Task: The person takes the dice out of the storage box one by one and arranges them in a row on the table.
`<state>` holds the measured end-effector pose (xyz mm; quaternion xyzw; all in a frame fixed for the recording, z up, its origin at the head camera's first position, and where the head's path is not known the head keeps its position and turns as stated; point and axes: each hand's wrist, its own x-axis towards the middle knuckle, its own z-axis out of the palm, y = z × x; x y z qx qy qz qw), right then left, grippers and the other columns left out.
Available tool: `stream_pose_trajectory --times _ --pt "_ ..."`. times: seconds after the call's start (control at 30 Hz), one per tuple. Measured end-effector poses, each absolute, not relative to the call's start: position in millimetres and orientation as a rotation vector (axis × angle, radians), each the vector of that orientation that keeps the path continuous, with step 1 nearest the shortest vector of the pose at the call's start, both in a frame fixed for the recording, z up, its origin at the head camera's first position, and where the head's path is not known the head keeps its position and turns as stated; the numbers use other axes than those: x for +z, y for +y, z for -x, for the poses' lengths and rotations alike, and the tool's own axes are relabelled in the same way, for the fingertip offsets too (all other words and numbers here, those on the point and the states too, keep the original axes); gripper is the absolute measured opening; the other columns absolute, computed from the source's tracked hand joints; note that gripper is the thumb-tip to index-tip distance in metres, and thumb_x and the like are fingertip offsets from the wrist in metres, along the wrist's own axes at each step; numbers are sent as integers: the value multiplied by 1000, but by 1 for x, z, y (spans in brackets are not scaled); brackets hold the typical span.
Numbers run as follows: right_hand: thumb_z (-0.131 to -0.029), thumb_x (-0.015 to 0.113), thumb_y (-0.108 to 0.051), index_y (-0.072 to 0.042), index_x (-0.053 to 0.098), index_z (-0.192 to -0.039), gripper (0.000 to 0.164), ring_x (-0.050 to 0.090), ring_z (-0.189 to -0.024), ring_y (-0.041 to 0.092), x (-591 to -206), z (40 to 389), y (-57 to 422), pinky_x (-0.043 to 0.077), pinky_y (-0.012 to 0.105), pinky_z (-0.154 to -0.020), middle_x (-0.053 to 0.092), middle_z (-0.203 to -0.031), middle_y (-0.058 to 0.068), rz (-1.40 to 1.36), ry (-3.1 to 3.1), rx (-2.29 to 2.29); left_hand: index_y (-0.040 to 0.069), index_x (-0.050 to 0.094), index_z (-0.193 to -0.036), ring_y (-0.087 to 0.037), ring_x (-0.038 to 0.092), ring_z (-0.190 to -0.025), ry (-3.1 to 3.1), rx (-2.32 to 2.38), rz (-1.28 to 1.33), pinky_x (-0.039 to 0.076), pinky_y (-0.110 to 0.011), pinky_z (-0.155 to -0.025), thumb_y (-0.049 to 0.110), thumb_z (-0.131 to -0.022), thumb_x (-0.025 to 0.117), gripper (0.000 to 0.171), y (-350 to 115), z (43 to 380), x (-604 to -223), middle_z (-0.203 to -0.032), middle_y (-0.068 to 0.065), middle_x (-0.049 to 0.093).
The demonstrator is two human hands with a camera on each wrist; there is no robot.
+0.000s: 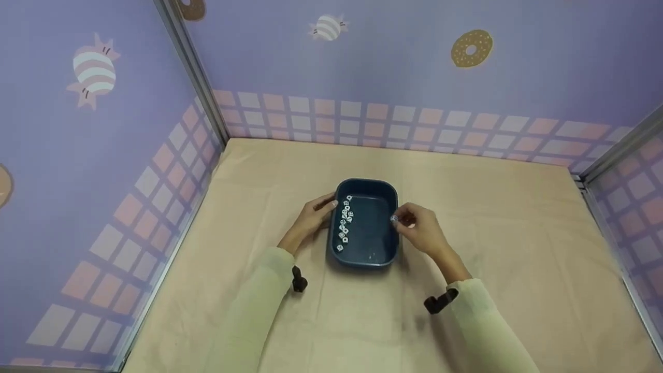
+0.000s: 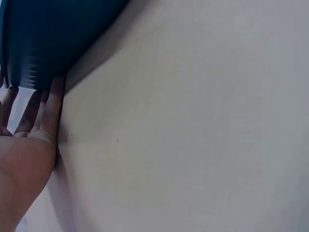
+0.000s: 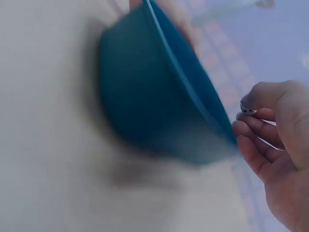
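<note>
A dark blue plastic tub (image 1: pixel 369 243), rounded at the corners, stands on the cloth with several white dice (image 1: pixel 343 223) strewn along its left side. My left hand (image 1: pixel 315 215) holds the tub's left wall, thumb at the rim and fingers against the outside. In the left wrist view, the fingers (image 2: pixel 54 104) reach up to the tub's lower side. Over the right rim, my right hand (image 1: pixel 420 228) pinches one white die (image 3: pixel 248 110) between thumb and fingertips. Dark pips show on that die in the right wrist view, where the tub looks blurred.
A beige cloth (image 1: pixel 507 223) covers the table. Purple printed panels (image 1: pixel 393 67) stand at the back and on both sides, joined by metal posts (image 1: pixel 194 67). Black wrist straps (image 1: pixel 440 301) sit at both pale sleeves.
</note>
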<state>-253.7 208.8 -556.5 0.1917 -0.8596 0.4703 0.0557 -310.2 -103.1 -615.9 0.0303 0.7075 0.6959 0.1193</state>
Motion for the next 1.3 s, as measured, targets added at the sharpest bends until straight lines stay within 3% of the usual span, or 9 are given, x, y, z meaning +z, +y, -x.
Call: stream_pose_trajectory --times 0.4,0.73,1.13,1.3 --pt "-88 76 8 -2 74 -98 15 65 -88 23 -610 254 249 55 30 -79 71 -95 9 -438 -2797 1388 19 58 -154 -26 62 -132 2126 1998 -65 55 -40 -106 34 -107 66 50 -102 308 -616 -156 -7 56" --pt "-85 74 9 -2 75 -97 16 58 -83 19 -617 258 246 50 28 -73 63 -91 7 -567 -2879 1240 17 59 -153 -25 55 -141 2187 1965 -99 44 -41 -118 34 -107 66 49 -106 308 -616 -155 -6 57" --pt "-85 74 11 -3 74 -99 20 58 -85 21 -619 261 252 48 27 -73 63 -94 9 -472 -2892 1351 18 57 -155 -25 60 -134 2155 1969 -77 54 -42 -108 37 -107 66 52 -103 310 -613 -155 -8 56" --pt "-85 73 11 -2 73 -101 20 57 -86 21 -619 262 254 47 27 -73 62 -95 9 -478 -2890 1354 19 56 -156 -25 56 -140 2189 1939 -87 49 -42 -114 38 -108 64 52 -100 309 -611 -157 -7 55"
